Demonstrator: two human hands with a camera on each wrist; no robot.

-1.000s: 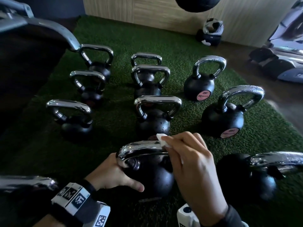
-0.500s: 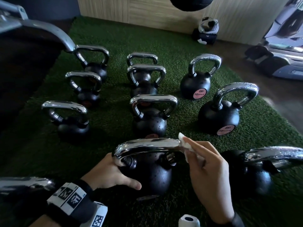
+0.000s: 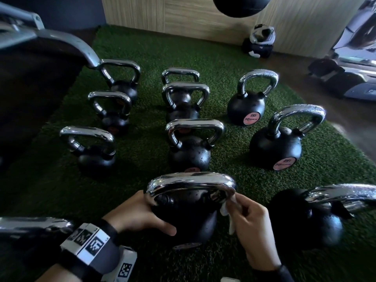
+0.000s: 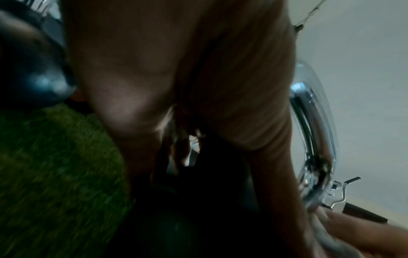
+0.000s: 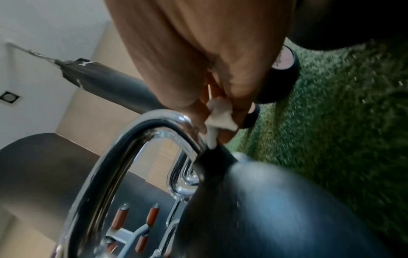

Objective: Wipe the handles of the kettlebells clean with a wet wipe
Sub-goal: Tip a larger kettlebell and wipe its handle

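The nearest black kettlebell [image 3: 183, 218] stands on the green turf with its chrome handle [image 3: 191, 180] arching over it. My left hand [image 3: 138, 216] grips the ball's left side just under the handle's left end, thumb across the front. My right hand [image 3: 248, 218] pinches a white wet wipe [image 3: 224, 208] against the right leg of the handle, low down by the ball. The right wrist view shows the wipe [image 5: 217, 120] bunched in my fingers against the handle [image 5: 132, 139]. The left wrist view is mostly my palm [image 4: 176, 69], with the handle [image 4: 313, 132] at right.
Several more chrome-handled kettlebells stand in rows on the turf [image 3: 142, 151] behind, one close at right [image 3: 309, 218] and another handle at lower left [image 3: 34, 225]. A machine arm [image 3: 61, 41] crosses upper left. A punch bag [image 3: 242, 6] hangs above.
My right hand with the wipe has slid from the top of the handle rightward and down its right leg. The left hand has kept its hold on the ball.
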